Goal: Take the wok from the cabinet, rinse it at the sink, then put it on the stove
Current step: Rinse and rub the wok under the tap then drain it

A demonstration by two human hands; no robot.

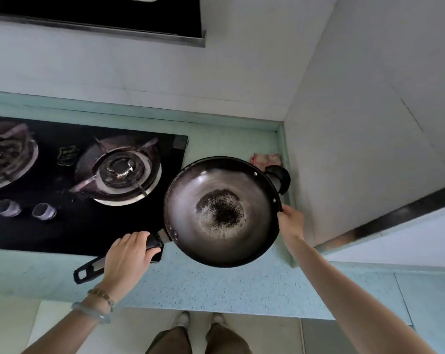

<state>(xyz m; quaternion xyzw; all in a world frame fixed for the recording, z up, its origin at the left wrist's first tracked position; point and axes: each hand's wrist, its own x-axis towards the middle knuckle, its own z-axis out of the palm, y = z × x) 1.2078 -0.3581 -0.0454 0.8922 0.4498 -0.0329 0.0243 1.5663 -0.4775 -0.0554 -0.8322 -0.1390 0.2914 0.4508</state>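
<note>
1. The wok (222, 212) is out, carried above the counter (216, 287) just right of the stove (83, 190).
2. Left hand (127, 259) wraps its long handle; right hand (290, 221) pinches the rim.
3. Setting it on the near burner (119, 169) looks like the remaining step.

Dark grey wok (221, 210), black stove (70, 226), speckled pale-green counter (216, 287).

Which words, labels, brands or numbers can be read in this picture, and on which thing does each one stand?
No text can be quoted here.
On the black glass gas stove, a small shield-shaped label: too blurred to read.
On the same stove, two silver round knobs: markings, if any, too small to tell.
On the dark round metal wok: no text shows.
</note>
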